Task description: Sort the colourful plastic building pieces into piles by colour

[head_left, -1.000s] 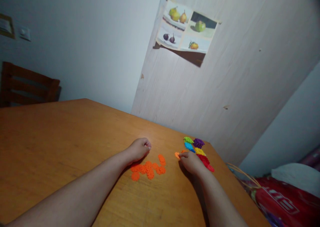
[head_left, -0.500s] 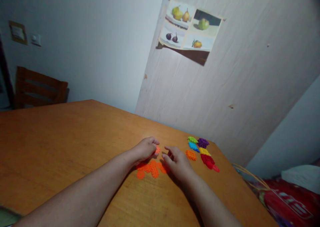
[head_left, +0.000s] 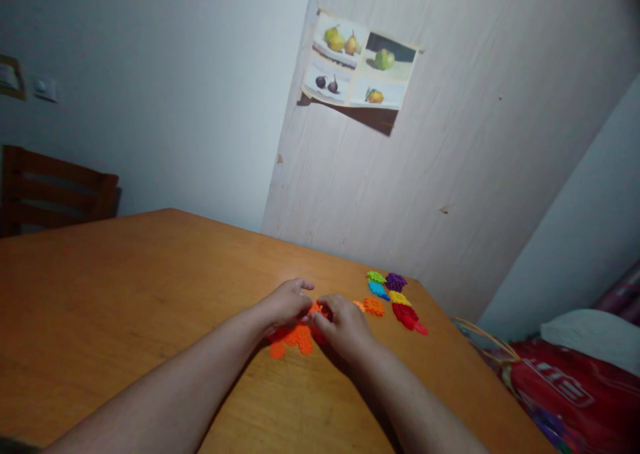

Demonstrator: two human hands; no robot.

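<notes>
My left hand (head_left: pixel 286 302) and my right hand (head_left: pixel 342 323) meet over a heap of loose orange toothed discs (head_left: pixel 291 338) on the wooden table (head_left: pixel 125 287). Both hands are closed, fingertips pinched on an orange disc (head_left: pixel 315 307) between them. Just to the right lies a small joined orange cluster (head_left: pixel 372 305). Beyond it sit joined clusters in green (head_left: pixel 375 277), purple (head_left: pixel 395 281), blue (head_left: pixel 379 289), yellow (head_left: pixel 399 298) and red (head_left: pixel 407 316).
A wooden chair (head_left: pixel 55 191) stands behind the table's far left. A fruit picture (head_left: pixel 357 67) hangs on the pale panelled wall. Off the table's right corner lie red bedding (head_left: pixel 560 387) and a white pillow (head_left: pixel 595 341).
My right hand left the coloured clusters, setting down an orange cluster there, and came left to the orange heap. My left hand lifted a disc; both hands now pinch together.
</notes>
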